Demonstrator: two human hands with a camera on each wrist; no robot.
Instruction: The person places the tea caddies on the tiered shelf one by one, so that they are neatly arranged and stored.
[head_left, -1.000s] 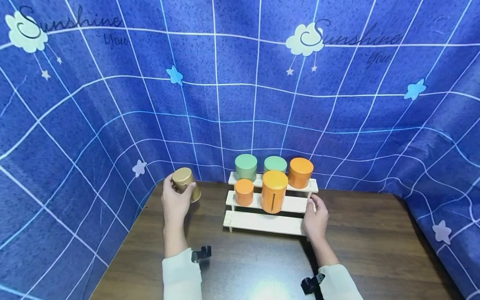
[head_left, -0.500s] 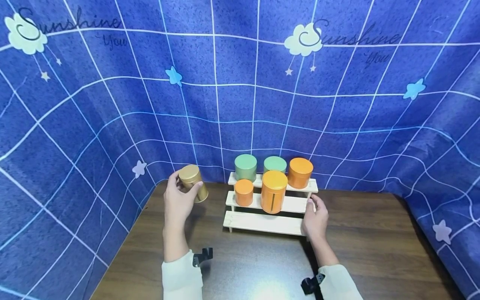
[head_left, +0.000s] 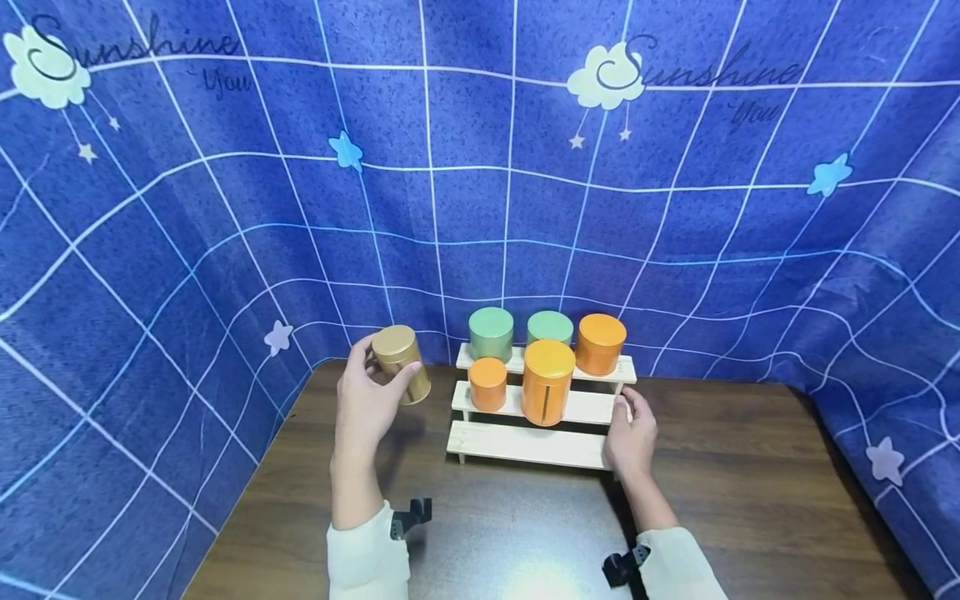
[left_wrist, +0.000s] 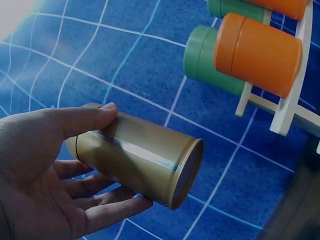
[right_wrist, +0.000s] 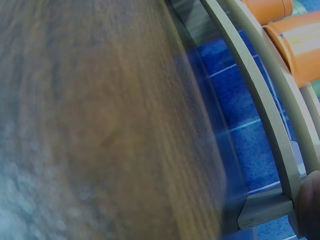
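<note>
My left hand [head_left: 370,398] grips a gold lidded tin [head_left: 402,367] between thumb and fingers, left of a three-step pale wooden rack [head_left: 525,443]. In the left wrist view the gold tin [left_wrist: 145,155] lies across the hand, its base toward the rack. My right hand [head_left: 632,435] holds the rack's right end; only a bit of finger [right_wrist: 309,205] shows in the right wrist view. On the top step stand two green tins, one at the left [head_left: 492,335], and an orange tin [head_left: 600,346]. The middle step bears a small orange tin [head_left: 488,386] and a taller orange tin [head_left: 548,385].
The rack stands on a dark wooden table [head_left: 735,467], close to a blue curtain [head_left: 480,200] with a white grid that rises behind and along both sides. Black straps with camera mounts sit on both wrists, the left mount [head_left: 411,518] above the table.
My left hand has carried the gold tin to the right and slightly away, nearer the rack. The right hand and the tins on the rack have stayed put.
</note>
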